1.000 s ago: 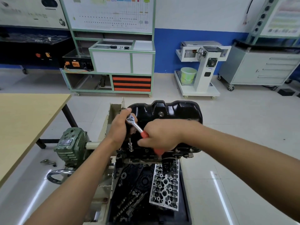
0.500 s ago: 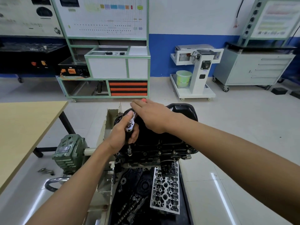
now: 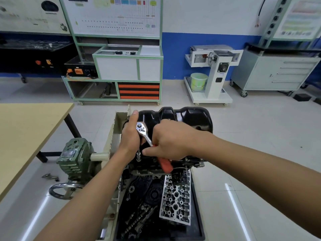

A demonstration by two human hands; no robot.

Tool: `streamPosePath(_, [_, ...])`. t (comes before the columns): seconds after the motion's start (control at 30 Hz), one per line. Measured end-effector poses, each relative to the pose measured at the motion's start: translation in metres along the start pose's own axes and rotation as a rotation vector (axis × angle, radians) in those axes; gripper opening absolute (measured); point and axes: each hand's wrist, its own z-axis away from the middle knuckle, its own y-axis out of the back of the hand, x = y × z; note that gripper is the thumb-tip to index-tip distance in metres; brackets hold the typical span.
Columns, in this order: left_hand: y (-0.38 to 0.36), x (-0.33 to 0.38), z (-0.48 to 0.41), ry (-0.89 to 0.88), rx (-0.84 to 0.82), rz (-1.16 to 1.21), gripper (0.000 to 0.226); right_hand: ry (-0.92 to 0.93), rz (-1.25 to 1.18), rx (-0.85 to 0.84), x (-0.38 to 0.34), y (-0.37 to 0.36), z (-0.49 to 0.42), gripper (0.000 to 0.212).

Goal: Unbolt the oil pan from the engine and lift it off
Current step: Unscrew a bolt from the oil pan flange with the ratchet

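While the black oil pan (image 3: 191,117) sat on top of the engine (image 3: 151,166), straight ahead on the stand, both hands worked at its near left edge. The left hand (image 3: 131,136) curled round the upright extension (image 3: 138,156) just under the ratchet (image 3: 141,127) head, thumb raised, with the socket standing on a bolt at the flange. The right hand (image 3: 171,141) was clamped on the ratchet's red handle, whose end stuck out below the palm. Below the engine a grey cylinder head (image 3: 175,200) lay in a black tray (image 3: 199,223). A wooden table (image 3: 26,129) stood to the left, with a green gearbox (image 3: 74,159) beside the stand. Writing on the wall boards (image 3: 118,16) was too blurred to read.
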Motion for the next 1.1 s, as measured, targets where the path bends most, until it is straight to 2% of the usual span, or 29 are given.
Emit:
streamPosePath(0.13, [-0.001,0.000,-0.001,0.029,0.067,0.096,0.062,0.007,-0.031,0.039,-0.013,-0.002,-0.003,0.057])
streamPosePath(0.23, [0.006,0.000,-0.003,-0.013,0.097,-0.032,0.060,-0.014,-0.055,-0.026,-0.003,0.007,-0.006,0.050])
streamPosePath(0.33, [0.013,0.003,0.000,-0.032,-0.079,-0.130,0.061,-0.045,0.205,-0.032,0.012,0.014,-0.012,0.037])
streamPosePath(0.43, [0.016,0.009,0.002,-0.063,-0.344,-0.296,0.070,-0.008,0.422,0.102,0.022,0.016,-0.023,0.013])
streamPosePath(0.5, [0.013,0.012,0.000,-0.059,-0.498,-0.358,0.072,0.032,0.435,0.132,0.026,0.016,-0.035,0.019])
streamPosePath(0.57, [0.010,0.016,-0.001,-0.009,-0.551,-0.328,0.068,0.101,0.383,0.124,0.029,0.013,-0.047,0.019])
streamPosePath(0.73, [0.011,0.011,-0.005,0.025,-0.418,-0.258,0.074,0.190,0.166,0.159,0.044,0.003,-0.055,0.035])
streamPosePath(0.93, [0.009,0.009,-0.006,0.007,-0.215,-0.185,0.076,0.107,0.082,0.182,0.062,0.004,-0.028,0.016])
streamPosePath(1.1, [-0.002,0.008,-0.005,-0.020,-0.013,-0.159,0.076,0.016,-0.031,0.136,0.048,0.005,0.002,0.022])
